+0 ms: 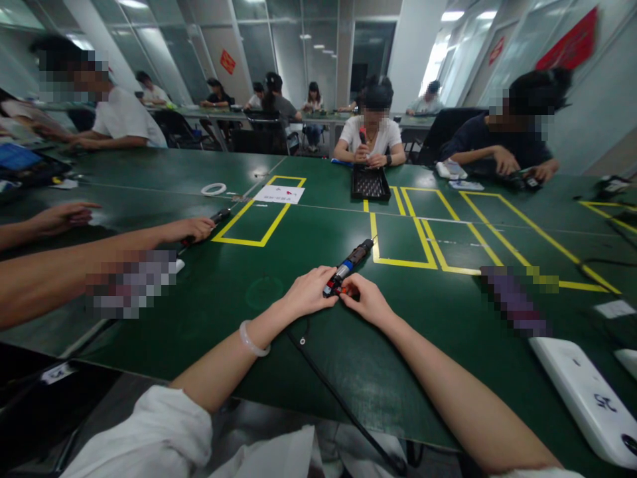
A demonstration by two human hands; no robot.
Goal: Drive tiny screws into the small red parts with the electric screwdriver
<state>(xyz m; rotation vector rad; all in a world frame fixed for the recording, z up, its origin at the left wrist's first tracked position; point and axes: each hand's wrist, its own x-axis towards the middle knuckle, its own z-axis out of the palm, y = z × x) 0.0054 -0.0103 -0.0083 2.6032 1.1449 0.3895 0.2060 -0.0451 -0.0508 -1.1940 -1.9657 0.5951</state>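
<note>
An electric screwdriver [357, 255] lies at a slant over the green table, its thin bit pointing away to the right. Part of its casing is open, showing a silver and blue inside. My left hand [311, 290] is closed around its rear left side. At the same rear end, my right hand [368, 299] pinches by small red and orange parts; the fingers partly hide what they grip. A black cable [328, 385] with a small ring on its lead runs from below my left hand over the table's front edge.
Yellow tape frames [405, 263] mark the green table [318, 365]. A white power bank [582, 398] and a blurred-out phone [515, 302] lie at right. A co-worker's arm [99, 265] reaches in from the left with a similar tool. Across stands a black tray [371, 184] before another person.
</note>
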